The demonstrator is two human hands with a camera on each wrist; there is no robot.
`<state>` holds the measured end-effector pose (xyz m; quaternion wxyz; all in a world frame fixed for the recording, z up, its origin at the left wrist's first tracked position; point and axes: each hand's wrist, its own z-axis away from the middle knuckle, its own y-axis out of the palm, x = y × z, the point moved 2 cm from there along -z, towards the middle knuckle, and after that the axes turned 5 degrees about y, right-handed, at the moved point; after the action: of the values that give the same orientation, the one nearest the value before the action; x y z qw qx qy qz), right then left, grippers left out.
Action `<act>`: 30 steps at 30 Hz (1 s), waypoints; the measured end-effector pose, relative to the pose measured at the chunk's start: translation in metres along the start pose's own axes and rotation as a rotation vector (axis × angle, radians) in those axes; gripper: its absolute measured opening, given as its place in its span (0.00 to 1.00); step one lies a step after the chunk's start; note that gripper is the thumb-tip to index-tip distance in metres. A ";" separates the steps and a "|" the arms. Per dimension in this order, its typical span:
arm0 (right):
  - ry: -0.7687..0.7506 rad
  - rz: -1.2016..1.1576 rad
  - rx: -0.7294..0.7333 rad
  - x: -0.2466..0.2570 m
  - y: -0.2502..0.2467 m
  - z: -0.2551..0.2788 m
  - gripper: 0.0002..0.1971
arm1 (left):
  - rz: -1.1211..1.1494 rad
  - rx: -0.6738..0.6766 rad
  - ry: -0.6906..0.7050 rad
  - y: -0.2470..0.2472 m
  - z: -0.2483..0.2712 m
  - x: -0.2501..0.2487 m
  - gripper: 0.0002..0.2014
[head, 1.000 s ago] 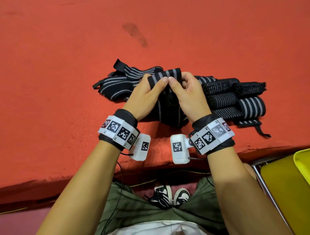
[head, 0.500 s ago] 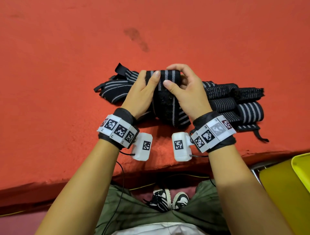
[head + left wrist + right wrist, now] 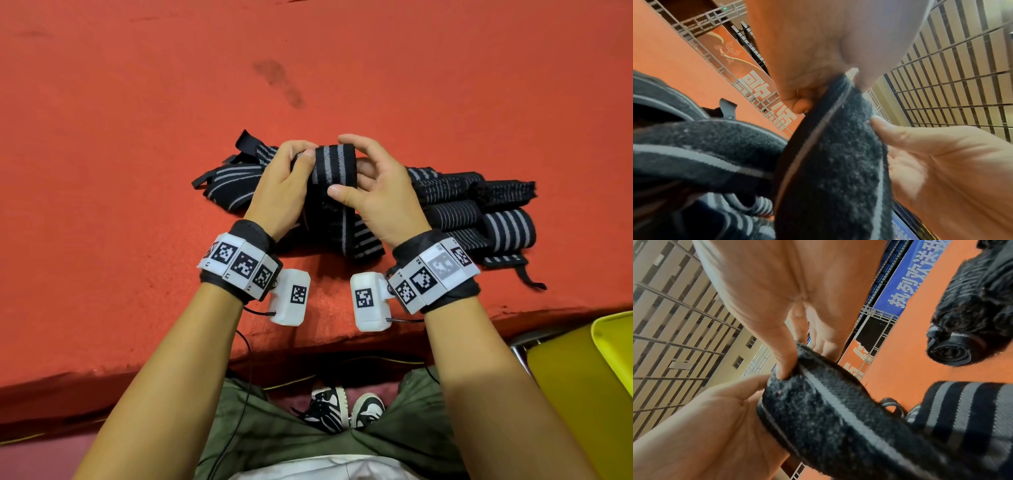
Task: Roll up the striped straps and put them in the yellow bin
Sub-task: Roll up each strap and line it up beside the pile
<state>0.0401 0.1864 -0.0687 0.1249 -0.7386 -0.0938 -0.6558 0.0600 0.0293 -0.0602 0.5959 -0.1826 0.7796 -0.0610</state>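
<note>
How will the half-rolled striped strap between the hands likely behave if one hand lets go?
Probably floppy: the striped strap drapes limply below the left hand and right hand. Its loose roll would likely unwind. The fuzzy patch may cling to fabric.

White characters "热烈欢送我" run along the blue banner (image 3: 906, 287) at one o'clock; the orange banner's (image 3: 760, 91) white lettering is illegible.

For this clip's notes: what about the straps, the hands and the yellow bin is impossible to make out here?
- Yellow bin: head view, cut off by the right edge; its inside is unseen.
- Striped strap being rolled: head view, both hands cover its ends; number of turns unclear.
- Left hand fingertips: hidden behind the strap.
- Loose straps: left wrist view, blurred.
- Rolled straps: partly behind the right hand; exact count uncertain.
</note>
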 end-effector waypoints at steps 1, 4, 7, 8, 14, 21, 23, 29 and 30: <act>-0.010 0.031 -0.019 -0.001 0.001 0.000 0.29 | -0.027 -0.008 -0.017 -0.001 -0.001 0.002 0.08; -0.064 0.170 -0.056 -0.005 0.005 0.001 0.27 | -0.094 -0.014 -0.015 -0.004 -0.003 0.003 0.11; -0.098 0.235 -0.056 -0.010 0.007 0.006 0.27 | -0.138 -0.007 0.005 -0.005 -0.002 0.003 0.19; -0.102 0.250 -0.054 -0.011 0.007 0.008 0.25 | -0.151 -0.007 0.003 -0.006 -0.001 0.004 0.22; -0.079 0.398 -0.061 -0.014 0.004 0.012 0.14 | -0.180 0.030 -0.060 -0.011 0.013 0.005 0.27; -0.124 0.335 -0.146 -0.011 -0.004 0.007 0.11 | -0.089 0.151 0.003 -0.005 0.018 -0.003 0.22; -0.108 0.303 -0.145 -0.011 -0.005 0.007 0.11 | -0.119 0.149 0.055 -0.003 0.017 -0.007 0.21; -0.019 0.197 -0.041 -0.011 -0.008 0.007 0.10 | -0.147 0.051 0.044 -0.004 0.013 -0.009 0.28; -0.005 0.175 -0.022 -0.011 -0.008 0.007 0.08 | -0.126 0.045 0.034 -0.004 0.014 -0.010 0.29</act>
<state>0.0432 0.1964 -0.0798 0.1732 -0.7469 -0.0219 -0.6416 0.0759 0.0309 -0.0540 0.5815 -0.2169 0.7750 -0.1191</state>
